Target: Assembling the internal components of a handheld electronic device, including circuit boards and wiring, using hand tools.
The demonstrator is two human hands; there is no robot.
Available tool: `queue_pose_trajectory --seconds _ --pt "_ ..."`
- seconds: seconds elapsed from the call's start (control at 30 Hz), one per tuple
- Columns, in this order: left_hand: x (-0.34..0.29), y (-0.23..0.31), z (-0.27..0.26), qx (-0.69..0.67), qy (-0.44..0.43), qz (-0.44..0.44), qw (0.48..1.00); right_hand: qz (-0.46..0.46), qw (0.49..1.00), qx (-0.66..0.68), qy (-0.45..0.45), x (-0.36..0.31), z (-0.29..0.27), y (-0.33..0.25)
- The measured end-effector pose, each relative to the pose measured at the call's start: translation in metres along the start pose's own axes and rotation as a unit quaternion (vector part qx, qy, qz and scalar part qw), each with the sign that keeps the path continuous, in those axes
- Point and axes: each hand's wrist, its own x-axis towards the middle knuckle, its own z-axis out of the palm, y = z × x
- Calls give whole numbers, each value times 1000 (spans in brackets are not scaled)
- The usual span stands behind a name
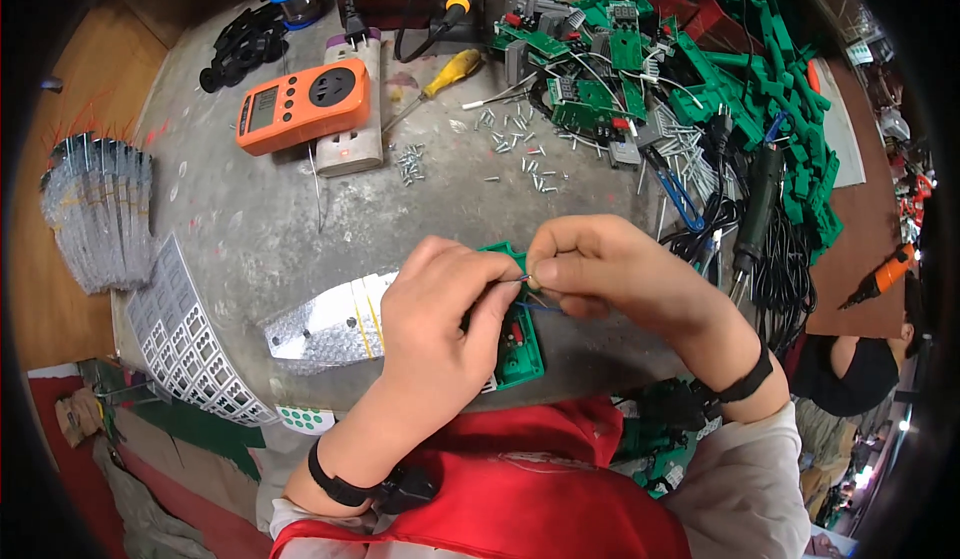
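On the far left I record a row of bubble-wrapped bundles (pixel 97 219) standing near the table's edge, then a grey-and-white sheet of cut-outs (pixel 195 349) lying aslant; farther back, an orange meter (pixel 305 107) with a small display and a socket overlaps a white power strip (pixel 350 156); nearer me, a silver bubble-wrapped packet (pixel 325 329), bound with yellow bands, lies flat, its right end behind my left hand (pixel 445 309). That hand's thumb and forefinger are pinched together on a thin wire (pixel 523 278), above a green casing (pixel 522 361) that lies on the table, partly covered by my fingers. My right hand (pixel 600 264) meets it there, thumb and forefinger closed at the wire's end; whether one strand or two is held I am unable to say. A blue wire (pixel 545 308) runs just below the right fingers. Beyond are loose screws (pixel 515 131) and heaped circuit boards (pixel 627 51); rightward, blue-handled pliers (pixel 682 202), a dark-handled soldering iron (pixel 762 199) and piled green casings (pixel 815 149)
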Motion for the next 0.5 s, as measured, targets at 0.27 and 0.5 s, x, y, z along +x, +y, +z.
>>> queue_pose_trajectory --seconds 0.27,0.5 --pt "8 11 -7 -128 -59 -205 969 -421 681 -575 165 3 3 16" --pt "-1 4 -4 -34 -12 -53 998 -56 990 -120 43 -7 6 1"
